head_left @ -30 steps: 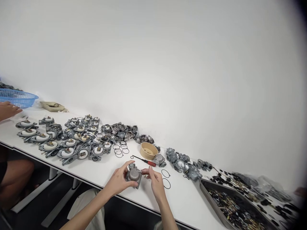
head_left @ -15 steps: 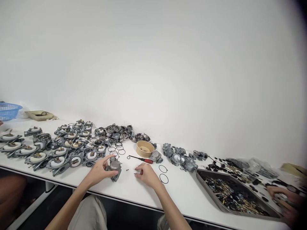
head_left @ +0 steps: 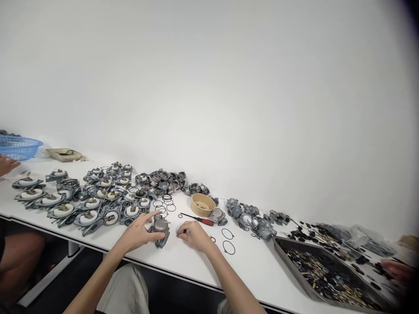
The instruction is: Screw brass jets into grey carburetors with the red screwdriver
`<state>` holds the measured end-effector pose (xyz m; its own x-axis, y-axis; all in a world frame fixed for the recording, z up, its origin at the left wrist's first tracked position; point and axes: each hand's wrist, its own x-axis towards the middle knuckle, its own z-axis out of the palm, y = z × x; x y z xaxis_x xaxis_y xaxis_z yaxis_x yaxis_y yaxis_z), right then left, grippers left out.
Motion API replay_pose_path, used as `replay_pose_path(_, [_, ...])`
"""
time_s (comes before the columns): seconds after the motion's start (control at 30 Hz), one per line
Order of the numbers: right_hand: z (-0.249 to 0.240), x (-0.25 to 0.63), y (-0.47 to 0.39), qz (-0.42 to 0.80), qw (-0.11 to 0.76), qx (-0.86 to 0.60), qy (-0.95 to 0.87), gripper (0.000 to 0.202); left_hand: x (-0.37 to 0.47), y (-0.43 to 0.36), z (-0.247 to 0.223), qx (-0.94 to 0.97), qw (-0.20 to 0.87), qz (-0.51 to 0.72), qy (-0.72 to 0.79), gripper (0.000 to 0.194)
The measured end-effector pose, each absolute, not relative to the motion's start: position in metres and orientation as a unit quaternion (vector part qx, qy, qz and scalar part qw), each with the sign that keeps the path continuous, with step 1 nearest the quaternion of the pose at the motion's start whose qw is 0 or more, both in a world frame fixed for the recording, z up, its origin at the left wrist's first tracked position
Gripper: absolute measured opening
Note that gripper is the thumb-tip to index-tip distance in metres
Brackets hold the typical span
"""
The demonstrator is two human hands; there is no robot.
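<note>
A grey metal carburetor body [head_left: 161, 226] stands near the table's front edge, and my left hand [head_left: 140, 233] grips it between thumb and fingers. Just right of it, my right hand [head_left: 193, 235] is closed in a pinch low over the table; what its fingertips hold is too small to make out. Behind my right hand lies a screwdriver [head_left: 206, 221] with a red and black handle. A round tan bowl [head_left: 202, 211] with small screws inside sits behind the screwdriver. Two thin black rings [head_left: 229, 247] lie to the right, and several more [head_left: 170, 207] lie behind the carburetor.
Rows of carburetors with white floats [head_left: 88, 217] cover the left side. Grey metal parts [head_left: 163, 176] are heaped at the back. A metal tray [head_left: 294, 279] of small parts stands right. A blue basket [head_left: 32, 146] is at far left. Other people's hands show at both edges.
My right hand has closed its fingers and come down nearer the table. The small brown piece between my hands no longer shows. The view has shifted slightly left. A person's hand at far left shows more.
</note>
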<state>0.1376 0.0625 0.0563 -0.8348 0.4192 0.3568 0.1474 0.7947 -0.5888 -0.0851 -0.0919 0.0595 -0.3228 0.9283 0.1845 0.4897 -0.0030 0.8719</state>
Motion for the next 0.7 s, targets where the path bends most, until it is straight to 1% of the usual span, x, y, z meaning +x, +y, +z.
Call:
replay_pose_path(0.07, [0.055, 0.137, 0.062, 0.274, 0.243, -0.164, -0.916, 0.023, -0.083, -0.094, 0.062, 0.549, 0.201, 0.473, 0.659, 0.083])
replay_pose_path(0.13, [0.054, 0.140, 0.063, 0.263, 0.246, -0.174, -0.917, 0.025, -0.080, -0.095, 0.064, 0.557, 0.195, 0.476, 0.652, 0.082])
replay_pose_path(0.33, [0.054, 0.156, 0.067, 0.246, 0.245, -0.212, -0.914, 0.028, -0.067, -0.092, 0.061, 0.557, 0.276, 0.452, 0.640, 0.093])
replay_pose_path(0.5, [0.055, 0.166, 0.068, 0.207, 0.259, -0.207, -0.920, 0.029, -0.060, -0.091, 0.061, 0.594, 0.261, 0.446, 0.617, 0.098])
replay_pose_path(0.6, [0.056, 0.168, 0.066, 0.218, 0.267, -0.213, -0.914, 0.031, -0.054, -0.090, 0.063, 0.606, 0.260, 0.448, 0.603, 0.099])
replay_pose_path(0.7, [0.059, 0.168, 0.064, 0.243, 0.282, -0.218, -0.902, 0.027, -0.049, -0.089, 0.065, 0.605, 0.285, 0.457, 0.587, 0.096])
